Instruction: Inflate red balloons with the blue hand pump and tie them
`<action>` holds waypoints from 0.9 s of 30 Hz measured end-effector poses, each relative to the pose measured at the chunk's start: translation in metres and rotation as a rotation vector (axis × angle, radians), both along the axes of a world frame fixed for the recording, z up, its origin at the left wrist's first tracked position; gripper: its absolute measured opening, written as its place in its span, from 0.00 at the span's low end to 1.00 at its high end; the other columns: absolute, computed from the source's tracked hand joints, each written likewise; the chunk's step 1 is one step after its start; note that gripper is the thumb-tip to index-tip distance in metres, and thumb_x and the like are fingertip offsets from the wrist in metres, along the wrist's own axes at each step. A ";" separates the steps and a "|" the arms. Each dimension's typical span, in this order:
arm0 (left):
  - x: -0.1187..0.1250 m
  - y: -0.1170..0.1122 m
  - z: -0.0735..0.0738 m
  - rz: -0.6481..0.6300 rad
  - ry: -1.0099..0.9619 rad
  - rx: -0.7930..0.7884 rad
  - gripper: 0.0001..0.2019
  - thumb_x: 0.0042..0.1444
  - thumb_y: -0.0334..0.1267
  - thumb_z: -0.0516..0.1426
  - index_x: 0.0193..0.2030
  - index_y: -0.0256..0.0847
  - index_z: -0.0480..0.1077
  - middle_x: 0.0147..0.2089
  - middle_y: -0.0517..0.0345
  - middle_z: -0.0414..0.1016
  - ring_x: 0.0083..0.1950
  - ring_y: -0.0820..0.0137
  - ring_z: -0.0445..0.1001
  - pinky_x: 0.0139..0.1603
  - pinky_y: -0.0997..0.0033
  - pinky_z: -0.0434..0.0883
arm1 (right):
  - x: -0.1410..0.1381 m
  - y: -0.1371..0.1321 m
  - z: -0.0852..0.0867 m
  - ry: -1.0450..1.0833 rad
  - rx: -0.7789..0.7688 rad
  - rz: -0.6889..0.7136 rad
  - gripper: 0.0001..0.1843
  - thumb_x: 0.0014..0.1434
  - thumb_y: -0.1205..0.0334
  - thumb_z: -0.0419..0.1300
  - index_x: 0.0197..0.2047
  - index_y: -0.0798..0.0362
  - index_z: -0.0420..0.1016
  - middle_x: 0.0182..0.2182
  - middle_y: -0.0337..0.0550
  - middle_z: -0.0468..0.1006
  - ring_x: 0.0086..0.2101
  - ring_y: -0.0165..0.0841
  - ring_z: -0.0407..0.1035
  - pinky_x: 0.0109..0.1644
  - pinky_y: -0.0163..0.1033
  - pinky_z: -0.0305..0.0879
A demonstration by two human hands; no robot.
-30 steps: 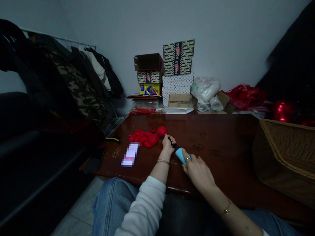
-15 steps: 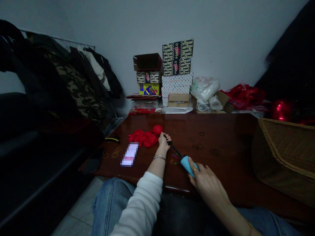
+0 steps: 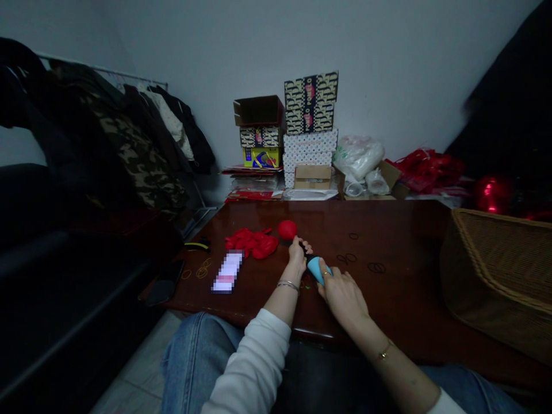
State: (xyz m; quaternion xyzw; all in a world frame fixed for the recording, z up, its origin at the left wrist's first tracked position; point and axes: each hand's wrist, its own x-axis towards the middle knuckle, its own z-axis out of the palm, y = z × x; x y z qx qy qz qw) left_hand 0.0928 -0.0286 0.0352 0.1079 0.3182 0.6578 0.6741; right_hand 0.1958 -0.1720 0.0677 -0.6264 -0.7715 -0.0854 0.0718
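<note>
A small, partly inflated red balloon (image 3: 287, 230) sits at the nozzle end of a hand pump with a blue barrel (image 3: 318, 270). My left hand (image 3: 298, 250) is closed around the pump's black front end, right behind the balloon; its fingers hide the balloon's neck. My right hand (image 3: 345, 293) grips the blue barrel, pushed up close to the left hand, and the black rod hardly shows. Left of the balloon lies a pile of limp red balloons (image 3: 254, 244). Below the hands are small coloured bands (image 3: 307, 285), partly covered.
A phone with a lit screen (image 3: 228, 271) and a dark phone (image 3: 166, 283) lie at left, near yellow rubber bands (image 3: 202, 269). Black rings (image 3: 347, 258) lie right of my hands. A wicker basket (image 3: 483, 276) stands at right; stacked boxes (image 3: 310, 144) stand behind the table.
My right hand has slid the blue barrel up toward my left hand, covering the rod. My left hand and the balloon have shifted slightly right, and the balloon looks a little bigger.
</note>
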 end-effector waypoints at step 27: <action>-0.023 0.004 0.015 0.057 -0.076 -0.052 0.14 0.65 0.39 0.48 0.28 0.40 0.54 0.21 0.68 0.49 0.16 0.81 0.49 0.14 0.84 0.46 | 0.025 -0.038 -0.005 0.069 -0.019 0.042 0.29 0.63 0.60 0.52 0.66 0.54 0.56 0.41 0.49 0.76 0.40 0.38 0.73 0.58 0.48 0.63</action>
